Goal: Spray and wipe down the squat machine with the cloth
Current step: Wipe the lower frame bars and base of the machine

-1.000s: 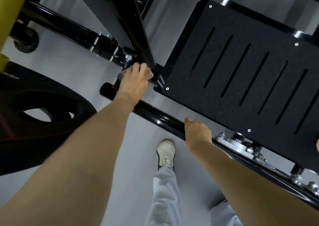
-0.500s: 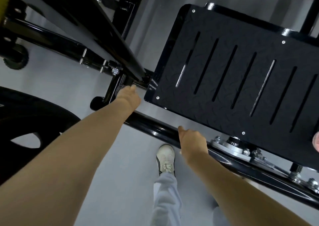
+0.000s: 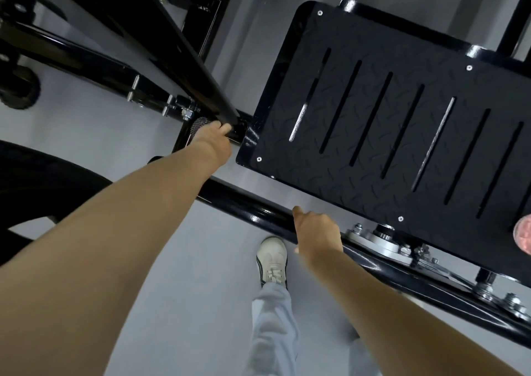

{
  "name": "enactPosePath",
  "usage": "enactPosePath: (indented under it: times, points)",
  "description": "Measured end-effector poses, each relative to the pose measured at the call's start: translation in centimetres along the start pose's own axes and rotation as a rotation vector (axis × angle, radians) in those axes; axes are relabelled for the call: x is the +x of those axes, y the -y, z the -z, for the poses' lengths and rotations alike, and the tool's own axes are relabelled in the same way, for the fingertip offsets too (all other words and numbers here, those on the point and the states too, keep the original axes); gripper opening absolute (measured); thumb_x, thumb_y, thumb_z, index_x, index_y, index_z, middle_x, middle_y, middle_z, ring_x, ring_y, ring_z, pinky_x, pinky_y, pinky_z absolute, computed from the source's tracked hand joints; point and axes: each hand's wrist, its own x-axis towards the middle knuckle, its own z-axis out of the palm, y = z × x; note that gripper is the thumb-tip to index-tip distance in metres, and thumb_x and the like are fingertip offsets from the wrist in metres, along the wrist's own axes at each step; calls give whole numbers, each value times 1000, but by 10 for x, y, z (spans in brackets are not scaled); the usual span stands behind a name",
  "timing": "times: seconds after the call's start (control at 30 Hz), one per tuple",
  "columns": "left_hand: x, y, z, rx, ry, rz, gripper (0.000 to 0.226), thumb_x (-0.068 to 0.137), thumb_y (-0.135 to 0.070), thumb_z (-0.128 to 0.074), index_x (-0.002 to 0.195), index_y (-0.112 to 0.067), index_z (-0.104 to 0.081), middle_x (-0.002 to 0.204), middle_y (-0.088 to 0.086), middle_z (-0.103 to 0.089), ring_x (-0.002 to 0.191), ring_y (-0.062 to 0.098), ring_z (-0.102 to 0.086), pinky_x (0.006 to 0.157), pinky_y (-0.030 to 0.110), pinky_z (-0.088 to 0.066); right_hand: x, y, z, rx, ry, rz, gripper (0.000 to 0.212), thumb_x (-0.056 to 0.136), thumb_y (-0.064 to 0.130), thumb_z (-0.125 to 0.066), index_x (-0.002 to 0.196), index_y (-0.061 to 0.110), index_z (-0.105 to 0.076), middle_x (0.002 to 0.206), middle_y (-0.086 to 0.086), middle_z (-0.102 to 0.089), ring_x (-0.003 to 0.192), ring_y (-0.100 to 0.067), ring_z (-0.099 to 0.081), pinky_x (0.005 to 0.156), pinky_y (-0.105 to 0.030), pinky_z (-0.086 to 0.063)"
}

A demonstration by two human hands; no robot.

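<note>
Left hand (image 3: 211, 137) was curled tight round a grey mesh cloth (image 3: 197, 125), pressing it into the joint where the slanting bar (image 3: 184, 59) met the frame of the squat machine (image 3: 94, 68), just left of the near left corner of the slotted foot plate (image 3: 388, 122). Only a small fold of cloth showed at the hand's left side; the rest was hidden under the palm and fingers. Right hand (image 3: 316, 233) sat on the near tube (image 3: 244, 203), thumb laid along it and fingers folded over its far side out of sight, which read as a bracing grip rather than any wiping. No spray bottle was in view.

By my reading, the wiping step was in hand, at the awkward corner of bolts and brackets on the left. The foot plate and the long near tube looked glossy, but whether they had been wiped could not be told.

Next, the cloth would probably need working round the bolt heads at that joint, then drawing right along the near tube or up over the plate. That called for a firm pinch so the cloth did not snag on hardware, and the right hand would have to shift if the tube came next.

A pale shoe (image 3: 271, 257) stood on the grey floor (image 3: 172, 275) between the arms, and a dark weight plate (image 3: 43, 180) lay at the left.
</note>
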Motion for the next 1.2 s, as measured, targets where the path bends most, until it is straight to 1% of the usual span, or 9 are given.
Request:
enactPosePath:
  times: [0.33, 0.43, 0.53, 0.67, 0.77, 0.8, 0.93, 1.03, 1.2]
  points:
    - [-27, -13, -8, -848, 159, 188, 45, 97, -2, -35, 139, -16, -43, 134, 16, -46, 123, 30, -41, 101, 36, -39, 0, -1, -5, 2, -36, -2, 56, 86, 13, -70, 130, 10, -36, 107, -4, -60, 99, -21, -61, 62, -26, -42]
    - [-38, -6, -15, -1230, 131, 245, 29, 98, -17, -48, 124, -7, -58, 131, 13, -55, 120, 28, -50, 106, 36, -38, 0, -1, -5, -12, -41, 0, 57, 86, 14, -69, 132, 10, -35, 108, -4, -59, 98, -20, -61, 61, -26, -43]
    - [-46, -19, -24, -1549, -20, 297, 29, 92, -18, -62, 120, -20, -65, 122, 6, -61, 106, 27, -60, 96, 33, -46, 0, -1, -5, -5, -51, -10, 57, 86, 15, -69, 131, 11, -35, 108, -4, -60, 99, -21, -61, 62, -26, -44]
    - [-71, -98, -27, -1436, -565, 607, 49, 85, 9, -51, 121, -20, -66, 125, 0, -61, 103, 22, -48, 92, 27, -44, -2, -1, -5, 39, -44, -26, 58, 86, 13, -68, 134, 13, -34, 108, -4, -60, 99, -21, -62, 67, -27, -46]
    - [-83, -136, -33, -1688, -838, 776, 39, 95, -4, -47, 124, -24, -63, 124, -22, -52, 110, -9, -44, 88, 9, -36, 2, 3, -6, 47, -35, -32, 60, 87, 13, -67, 135, 14, -32, 107, -4, -61, 98, -22, -62, 64, -26, -43]
    - [-80, -137, -37, -1713, -862, 805, 38, 97, -7, -42, 123, -24, -63, 122, -24, -49, 108, -14, -41, 90, 8, -37, 2, 2, -5, 31, -38, -31, 61, 87, 14, -67, 136, 14, -32, 108, -4, -61, 99, -21, -62, 64, -26, -44]
    - [-57, -105, -30, -1540, -889, 973, 45, 86, 11, -50, 124, -10, -62, 120, 3, -63, 93, 20, -46, 81, 28, -47, -2, 5, -5, -17, -51, -13, 60, 88, 16, -67, 137, 13, -31, 111, -4, -60, 102, -19, -61, 65, -23, -44]
    - [-46, -64, 6, -1474, -1001, 805, 49, 88, 9, -51, 130, -15, -58, 125, 0, -61, 93, 19, -41, 73, 20, -39, -4, 6, -3, -25, -37, -17, 61, 88, 16, -68, 137, 13, -31, 112, -4, -60, 102, -19, -62, 66, -24, -48]
    - [-3, 5, 69, -1292, -961, 623, 48, 92, 4, -45, 133, -19, -53, 128, -1, -55, 110, 25, -40, 76, 35, -46, -4, 5, -1, 10, -26, -5, 60, 87, 16, -69, 135, 12, -32, 114, -6, -60, 104, -20, -62, 76, -27, -52]
